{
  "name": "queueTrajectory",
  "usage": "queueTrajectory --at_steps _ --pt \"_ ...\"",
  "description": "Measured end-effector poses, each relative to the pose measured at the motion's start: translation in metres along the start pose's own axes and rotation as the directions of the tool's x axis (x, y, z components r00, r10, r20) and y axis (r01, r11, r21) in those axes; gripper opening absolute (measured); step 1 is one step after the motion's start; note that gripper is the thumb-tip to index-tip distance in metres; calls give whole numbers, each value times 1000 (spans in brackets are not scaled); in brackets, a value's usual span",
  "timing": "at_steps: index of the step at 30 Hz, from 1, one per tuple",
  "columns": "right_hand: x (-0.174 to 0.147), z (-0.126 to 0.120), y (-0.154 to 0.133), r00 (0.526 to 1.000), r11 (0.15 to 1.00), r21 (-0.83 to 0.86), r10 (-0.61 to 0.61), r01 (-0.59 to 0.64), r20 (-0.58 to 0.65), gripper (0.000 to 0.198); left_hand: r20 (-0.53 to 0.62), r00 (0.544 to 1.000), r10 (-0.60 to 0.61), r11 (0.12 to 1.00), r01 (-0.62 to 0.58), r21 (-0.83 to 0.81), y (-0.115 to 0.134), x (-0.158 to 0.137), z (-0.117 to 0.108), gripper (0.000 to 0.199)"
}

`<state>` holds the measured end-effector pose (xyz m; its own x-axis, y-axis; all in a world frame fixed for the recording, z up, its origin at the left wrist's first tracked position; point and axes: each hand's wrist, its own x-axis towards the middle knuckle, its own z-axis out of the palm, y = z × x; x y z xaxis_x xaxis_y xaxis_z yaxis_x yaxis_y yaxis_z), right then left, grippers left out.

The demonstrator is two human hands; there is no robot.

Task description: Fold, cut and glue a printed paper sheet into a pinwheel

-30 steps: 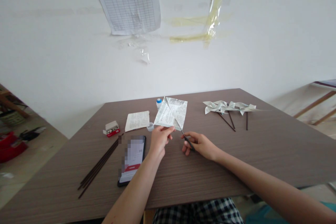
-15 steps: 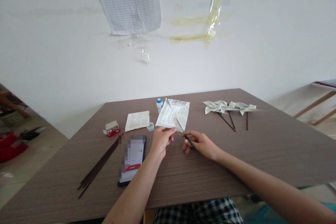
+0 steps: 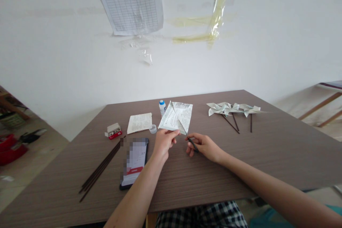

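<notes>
A printed square of paper point(image 3: 171, 119) is held up over the table, with a slit running in from its far left corner. My left hand point(image 3: 165, 142) pinches its near edge between thumb and fingers. Closed around the handles of dark scissors point(image 3: 192, 145) is my right hand point(image 3: 204, 146). One scissor blade lies across the paper's near right part, pointing toward its middle; whether the other blade is beneath the paper I cannot tell. Just behind the paper stands a white glue bottle point(image 3: 162, 107) with a blue cap.
Paper pinwheels point(image 3: 232, 109) on brown sticks lie at the right. On the left are a stack of printed paper point(image 3: 139, 123), a tape roll point(image 3: 153, 129), a small red box point(image 3: 114, 131), several dark sticks point(image 3: 103, 167) and a phone point(image 3: 136, 160). A white wall closes off the back.
The paper's far left corner has shifted slightly to the right. Both hands and the scissors stay almost in place.
</notes>
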<state>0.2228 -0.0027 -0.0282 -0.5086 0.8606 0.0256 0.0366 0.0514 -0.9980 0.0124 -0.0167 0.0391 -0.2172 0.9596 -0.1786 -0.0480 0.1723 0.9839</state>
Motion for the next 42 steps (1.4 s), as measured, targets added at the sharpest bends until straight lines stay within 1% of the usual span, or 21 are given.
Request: queueTrajectory --at_steps 11,21,27,37,42 --pt "0 0 -3 1000 1000 -1 8 -8 -24 59 10 1000 -26 1000 26 8 3 -3 1 25" --pt "4 -2 6 1000 1000 -14 -7 6 -19 59 14 999 -33 999 33 -1 4 -3 1 25" --pt "4 -2 3 1000 1000 -6 12 -12 -6 67 17 1000 -24 1000 24 -1 3 -3 1 24" --pt "2 -1 -1 1000 1000 -20 2 -3 -19 60 6 1000 2 1000 -2 -2 -2 -1 -3 29" --pt "0 -2 -3 1000 999 -37 13 -12 24 61 -24 1000 11 1000 -11 -24 -2 2 -4 23"
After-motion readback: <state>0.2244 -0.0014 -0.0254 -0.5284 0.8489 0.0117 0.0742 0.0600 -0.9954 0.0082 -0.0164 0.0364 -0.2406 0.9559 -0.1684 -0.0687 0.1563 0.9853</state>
